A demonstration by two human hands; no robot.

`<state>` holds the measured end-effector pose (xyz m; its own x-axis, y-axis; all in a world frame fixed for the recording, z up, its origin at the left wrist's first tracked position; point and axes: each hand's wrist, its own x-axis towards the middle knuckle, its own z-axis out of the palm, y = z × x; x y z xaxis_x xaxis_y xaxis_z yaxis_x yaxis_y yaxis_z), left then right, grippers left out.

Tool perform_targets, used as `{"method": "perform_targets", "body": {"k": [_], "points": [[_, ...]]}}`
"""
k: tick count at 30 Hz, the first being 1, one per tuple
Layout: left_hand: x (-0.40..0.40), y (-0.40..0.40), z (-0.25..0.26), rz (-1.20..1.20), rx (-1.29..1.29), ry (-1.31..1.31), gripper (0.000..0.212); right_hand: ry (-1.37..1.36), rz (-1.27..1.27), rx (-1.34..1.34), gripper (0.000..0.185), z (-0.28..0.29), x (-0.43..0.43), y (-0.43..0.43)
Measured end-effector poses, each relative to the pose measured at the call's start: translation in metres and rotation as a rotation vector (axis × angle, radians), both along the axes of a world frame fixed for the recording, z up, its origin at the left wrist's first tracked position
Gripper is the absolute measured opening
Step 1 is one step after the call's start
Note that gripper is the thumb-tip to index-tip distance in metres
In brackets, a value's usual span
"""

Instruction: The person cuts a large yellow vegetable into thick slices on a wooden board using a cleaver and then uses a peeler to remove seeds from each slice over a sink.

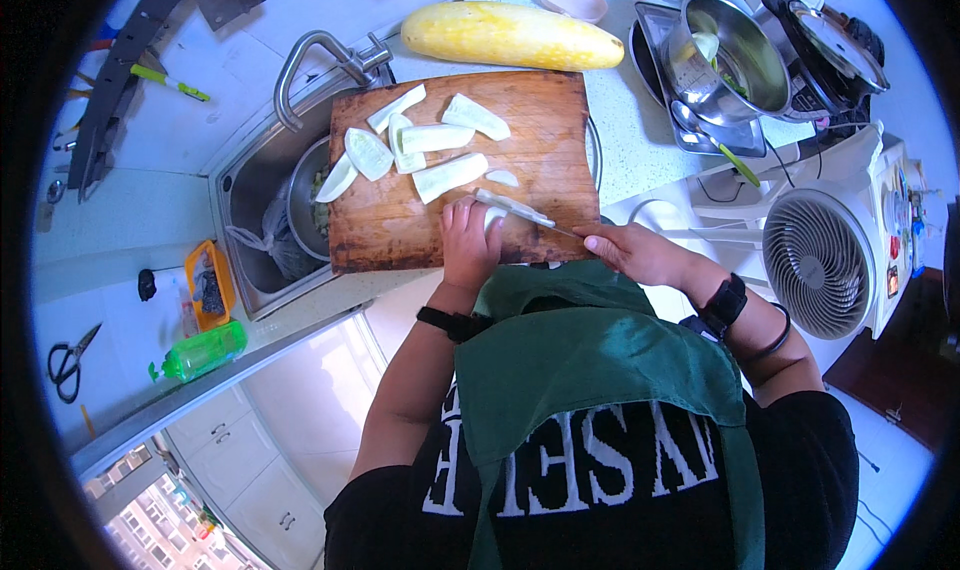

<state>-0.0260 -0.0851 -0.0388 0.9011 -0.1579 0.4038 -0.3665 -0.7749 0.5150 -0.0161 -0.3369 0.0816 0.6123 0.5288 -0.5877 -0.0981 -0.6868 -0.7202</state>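
My right hand [619, 251] grips the handle of a kitchen knife [525, 211], whose blade points left over the front of a wooden cutting board [540, 135]. Beside the blade, my left hand [469, 236] presses on a pale piece of peeled gourd [493, 219], mostly hidden by the fingers and knife. Several long pale gourd pieces [450, 177] lie farther back on the board, and a small slice [502, 178] rests just behind the blade. A whole yellow gourd [510, 36] lies behind the board.
The board overlaps a steel sink [251, 270] with a faucet [315, 41] and a metal bowl [300, 195]. At right stand a steel pot [772, 82] on a tray, a spoon [694, 120] and a fan [817, 262]. Scissors [71, 360] and a green bottle [206, 351] are at left.
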Motion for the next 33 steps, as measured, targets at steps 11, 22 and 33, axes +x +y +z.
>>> {"method": "perform_targets", "body": {"k": [11, 22, 33], "points": [[0.001, 0.001, -0.002, -0.006, -0.032, 0.018, 0.024, -0.044, -0.058, 0.047, 0.052, -0.037, 0.017, 0.008], [-0.003, 0.003, -0.007, 0.024, -0.063, 0.016, 0.025, 0.008, 0.035, -0.037, 0.054, 0.009, 0.011, 0.013], [0.000, 0.004, -0.010, -0.011, -0.004, 0.031, 0.029, 0.288, -0.109, 0.107, 0.062, -0.058, 0.032, 0.002]]}}
